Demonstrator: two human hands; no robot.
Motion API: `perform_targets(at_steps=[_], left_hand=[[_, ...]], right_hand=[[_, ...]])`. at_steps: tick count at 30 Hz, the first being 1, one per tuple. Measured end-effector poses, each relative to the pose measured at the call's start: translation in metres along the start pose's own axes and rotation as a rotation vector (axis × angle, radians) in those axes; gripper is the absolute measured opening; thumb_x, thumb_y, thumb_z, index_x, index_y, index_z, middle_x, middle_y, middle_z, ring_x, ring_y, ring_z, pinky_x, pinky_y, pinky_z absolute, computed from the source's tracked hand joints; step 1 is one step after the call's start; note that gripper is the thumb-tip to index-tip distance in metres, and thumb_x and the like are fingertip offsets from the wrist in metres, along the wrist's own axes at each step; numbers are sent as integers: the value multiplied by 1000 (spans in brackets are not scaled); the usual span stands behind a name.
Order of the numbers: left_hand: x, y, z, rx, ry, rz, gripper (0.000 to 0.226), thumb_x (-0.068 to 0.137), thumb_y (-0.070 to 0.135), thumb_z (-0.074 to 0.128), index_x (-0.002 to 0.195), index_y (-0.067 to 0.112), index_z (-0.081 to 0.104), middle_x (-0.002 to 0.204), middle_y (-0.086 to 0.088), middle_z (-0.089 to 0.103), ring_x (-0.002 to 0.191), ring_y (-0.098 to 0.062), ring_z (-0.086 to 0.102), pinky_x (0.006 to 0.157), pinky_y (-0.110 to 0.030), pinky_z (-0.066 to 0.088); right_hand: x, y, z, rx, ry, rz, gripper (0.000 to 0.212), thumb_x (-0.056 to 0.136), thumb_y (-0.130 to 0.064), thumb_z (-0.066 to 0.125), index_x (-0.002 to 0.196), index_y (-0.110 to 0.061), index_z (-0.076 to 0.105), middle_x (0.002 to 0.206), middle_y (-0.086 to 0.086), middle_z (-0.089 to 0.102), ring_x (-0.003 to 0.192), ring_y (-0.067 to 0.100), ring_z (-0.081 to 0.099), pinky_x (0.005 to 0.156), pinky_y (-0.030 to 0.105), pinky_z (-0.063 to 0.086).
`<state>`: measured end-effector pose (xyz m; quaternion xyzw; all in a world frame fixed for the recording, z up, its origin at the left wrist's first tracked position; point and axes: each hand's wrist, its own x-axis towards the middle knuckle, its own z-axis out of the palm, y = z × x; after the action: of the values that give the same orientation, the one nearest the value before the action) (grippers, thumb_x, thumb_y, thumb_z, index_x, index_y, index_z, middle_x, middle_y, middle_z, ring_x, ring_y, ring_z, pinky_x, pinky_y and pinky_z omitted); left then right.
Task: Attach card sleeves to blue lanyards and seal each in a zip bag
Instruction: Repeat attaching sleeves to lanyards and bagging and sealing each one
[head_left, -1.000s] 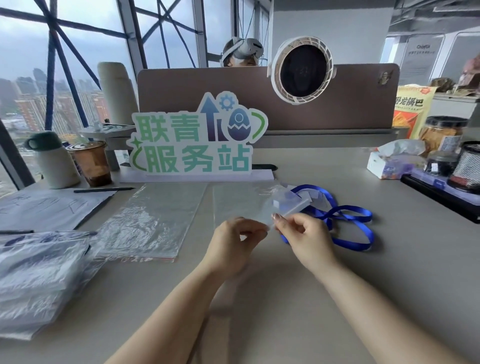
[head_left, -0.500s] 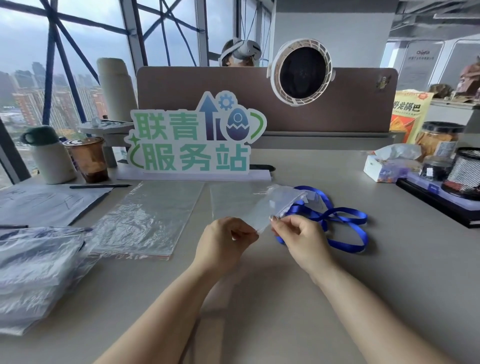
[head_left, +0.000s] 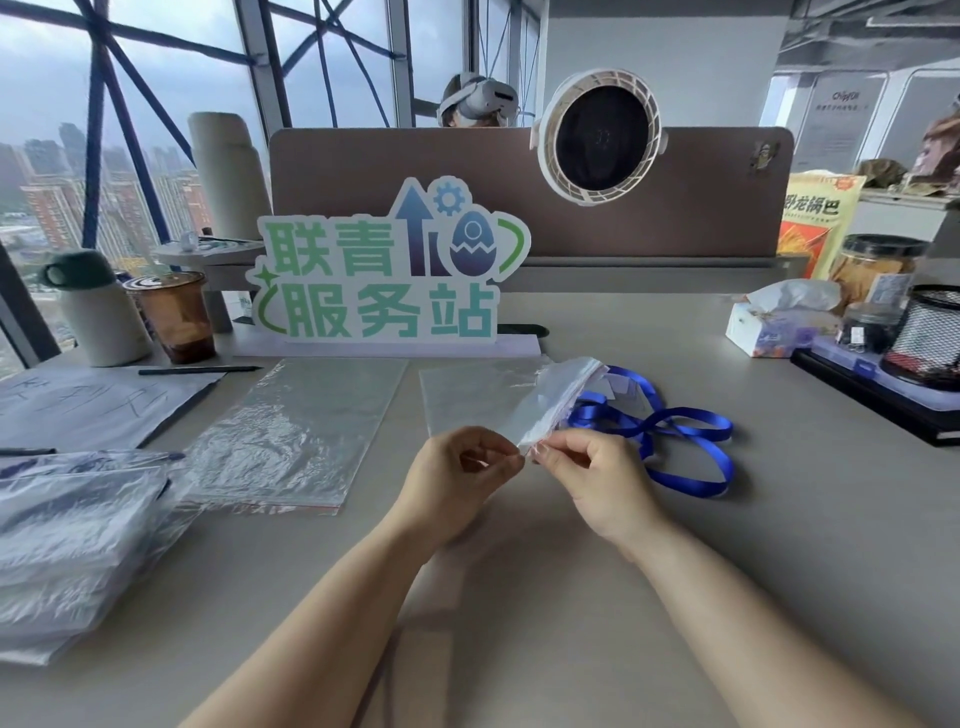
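Here we see both hands meeting over the grey table (head_left: 779, 545) at the near corner of a clear zip bag (head_left: 558, 397). The left hand (head_left: 460, 478) has its fingers curled in, with thumb and forefinger pinching that corner. The right hand (head_left: 597, 475) pinches the same corner from the other side, its other fingers loosely folded. From the fingertips the bag slants up and away to the right.

Just behind the bag, the blue lanyard (head_left: 675, 431) lies in loose loops on the table, near the right hand. At its far end we make out pale flat pieces (head_left: 621, 387), perhaps card sleeves. They are partly veiled by plastic, so we cannot tell whether they sit inside the bag or behind it.

A second clear bag (head_left: 478, 395) lies flat on the table beyond the left hand, and a pile of flat bags (head_left: 296, 431) lies further left. A thicker stack of bags (head_left: 67, 545) sits at the left edge. Behind them stands a green-lettered sign (head_left: 384, 275), with a brown cup (head_left: 174, 317) and a pale tumbler (head_left: 98, 312) to its left. A round white fan (head_left: 602, 137) hangs on the partition, and a tissue box (head_left: 774, 327) sits at the right.
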<state>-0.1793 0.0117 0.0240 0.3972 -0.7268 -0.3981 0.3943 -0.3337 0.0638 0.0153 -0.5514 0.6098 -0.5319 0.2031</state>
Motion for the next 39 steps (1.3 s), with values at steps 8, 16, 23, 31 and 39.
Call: perform_targets(at_steps=[8, 16, 23, 31, 39], left_hand=[[-1, 0, 2, 63, 12, 23, 4, 77, 19, 75, 78, 16, 75, 71, 0, 70, 58, -2, 54, 58, -11, 41], [-1, 5, 6, 12, 132, -15, 15, 80, 12, 69, 67, 19, 68, 50, 17, 57, 47, 5, 48, 50, -10, 35], [19, -12, -52, -12, 637, -73, 14, 83, 17, 67, 73, 26, 66, 69, 9, 66, 64, -9, 59, 59, -22, 42], [19, -14, -50, -1, 681, 74, 16, 89, 21, 62, 78, 33, 62, 81, -1, 68, 62, -2, 65, 71, -34, 54], [12, -9, -38, 235, 583, 290, 15, 89, 7, 60, 102, 11, 67, 101, -1, 56, 77, -11, 61, 75, -15, 44]], right_hand=[[-1, -2, -1, -93, -32, -83, 6, 86, -21, 66, 83, -16, 70, 71, -7, 65, 63, 1, 53, 62, 15, 44], [-2, -4, 5, -338, 29, -174, 14, 87, -19, 62, 77, -10, 61, 69, -7, 58, 66, 10, 51, 63, 26, 45], [10, 20, -25, -563, 203, -23, 16, 83, -22, 61, 69, -15, 57, 70, -6, 60, 71, 18, 54, 65, 29, 38], [13, 21, -21, -373, 141, -63, 14, 83, -33, 67, 79, -20, 69, 80, -11, 67, 78, 11, 61, 74, 32, 47], [25, 20, -61, -380, 149, 15, 6, 84, -14, 66, 85, -18, 70, 92, -5, 68, 86, 15, 63, 79, 32, 51]])
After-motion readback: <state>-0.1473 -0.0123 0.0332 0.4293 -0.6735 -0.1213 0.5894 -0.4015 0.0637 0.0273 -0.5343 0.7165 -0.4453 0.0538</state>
